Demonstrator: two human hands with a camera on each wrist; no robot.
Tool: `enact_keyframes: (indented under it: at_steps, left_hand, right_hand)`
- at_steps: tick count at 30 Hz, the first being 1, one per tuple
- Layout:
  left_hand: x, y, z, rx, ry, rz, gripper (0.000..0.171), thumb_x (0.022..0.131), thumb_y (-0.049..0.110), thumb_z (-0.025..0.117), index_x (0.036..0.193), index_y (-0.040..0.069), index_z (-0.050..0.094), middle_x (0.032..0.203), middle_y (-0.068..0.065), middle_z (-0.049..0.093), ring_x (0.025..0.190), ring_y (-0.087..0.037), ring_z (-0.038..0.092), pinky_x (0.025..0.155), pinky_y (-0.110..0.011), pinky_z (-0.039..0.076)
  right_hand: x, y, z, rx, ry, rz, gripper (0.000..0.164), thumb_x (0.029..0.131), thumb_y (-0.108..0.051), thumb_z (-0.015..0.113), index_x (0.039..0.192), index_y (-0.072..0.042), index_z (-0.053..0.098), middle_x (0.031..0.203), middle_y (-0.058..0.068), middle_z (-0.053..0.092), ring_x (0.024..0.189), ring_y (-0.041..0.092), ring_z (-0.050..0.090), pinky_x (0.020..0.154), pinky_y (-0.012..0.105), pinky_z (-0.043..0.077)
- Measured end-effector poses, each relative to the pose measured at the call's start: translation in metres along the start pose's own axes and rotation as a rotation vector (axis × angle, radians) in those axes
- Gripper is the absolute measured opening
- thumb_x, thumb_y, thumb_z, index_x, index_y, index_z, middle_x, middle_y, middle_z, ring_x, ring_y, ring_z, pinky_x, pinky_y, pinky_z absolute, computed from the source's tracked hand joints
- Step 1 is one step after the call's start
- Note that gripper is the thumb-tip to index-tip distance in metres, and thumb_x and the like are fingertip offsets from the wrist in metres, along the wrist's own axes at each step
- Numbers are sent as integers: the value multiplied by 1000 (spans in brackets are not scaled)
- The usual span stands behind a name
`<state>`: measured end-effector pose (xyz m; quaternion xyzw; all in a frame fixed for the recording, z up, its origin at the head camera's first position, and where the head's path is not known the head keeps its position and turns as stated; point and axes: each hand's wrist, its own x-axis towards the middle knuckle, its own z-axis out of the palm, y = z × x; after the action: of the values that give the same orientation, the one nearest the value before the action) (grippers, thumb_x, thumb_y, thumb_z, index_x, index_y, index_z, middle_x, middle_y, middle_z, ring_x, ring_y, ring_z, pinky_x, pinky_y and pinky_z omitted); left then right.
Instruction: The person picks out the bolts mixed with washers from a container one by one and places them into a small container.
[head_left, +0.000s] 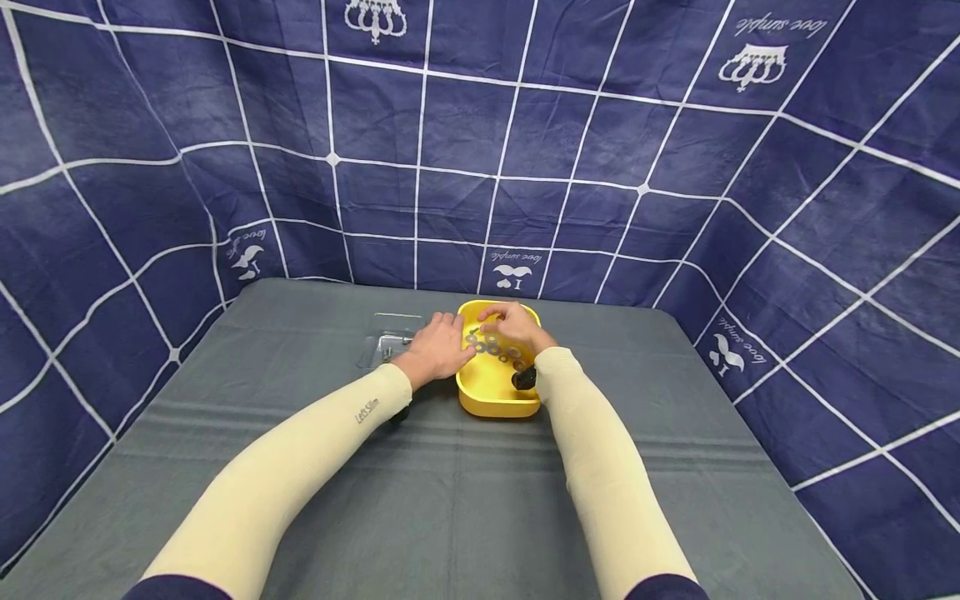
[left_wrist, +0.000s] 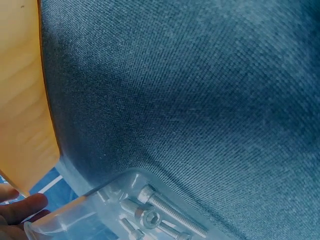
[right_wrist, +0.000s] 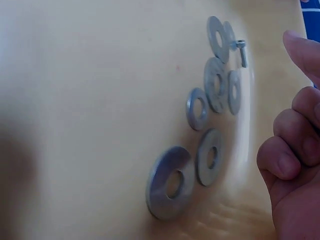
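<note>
My left hand [head_left: 441, 346] rests at the left rim of a yellow plastic bin [head_left: 498, 408], fingers stretched forward and the thumb over the edge. In the left wrist view, some of its fingers [left_wrist: 25, 207] show below the bin's corner. Over the far part of the bin hovers my right hand [head_left: 513, 322]. The right wrist view shows one finger extended and the others [right_wrist: 285, 160] loosely curled, with nothing held. Several flat metal washers [right_wrist: 170, 182] lie in the bin, and a small bolt [right_wrist: 242, 52] is close to the farthest ones.
Left of the bin sits a clear plastic box [head_left: 375, 354] containing several hex-socket bolts [left_wrist: 150, 217]. Grey cloth [head_left: 450, 500] covers the table. Blue curtains [head_left: 487, 125] with white grid lines hang behind and at both sides. A black wrist camera [head_left: 523, 379] overlaps the bin's near right side.
</note>
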<state>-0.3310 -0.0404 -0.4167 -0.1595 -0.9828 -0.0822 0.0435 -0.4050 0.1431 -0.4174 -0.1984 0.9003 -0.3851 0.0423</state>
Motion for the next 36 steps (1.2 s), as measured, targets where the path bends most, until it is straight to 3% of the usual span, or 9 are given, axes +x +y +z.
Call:
enact_keyframes:
  at_steps: [6, 25, 36]
  left_hand:
    - [-1, 3, -1, -16, -15, -15, 68, 98, 42, 52, 146, -3, 37, 137, -21, 51, 131, -36, 44, 107, -49, 46]
    - [-3, 5, 0, -7, -22, -47, 63, 98, 42, 53, 143, 1, 40, 134, -19, 52, 128, -33, 46, 98, -50, 52]
    - [-4, 4, 1, 0, -23, -53, 64, 99, 42, 49, 146, 1, 37, 132, -18, 52, 126, -32, 46, 98, -48, 52]
  right_hand:
    - [2, 4, 6, 17, 31, 45, 21, 90, -10, 72, 110, -6, 75, 89, 6, 62, 68, 13, 44, 63, 23, 37]
    - [8, 16, 20, 36, 25, 56, 24, 90, -8, 71, 113, -4, 75, 103, 12, 70, 64, 14, 47, 61, 22, 41]
    - [10, 14, 23, -27, 52, 77, 24, 90, -8, 71, 114, -6, 76, 115, 12, 72, 81, 19, 55, 73, 25, 44]
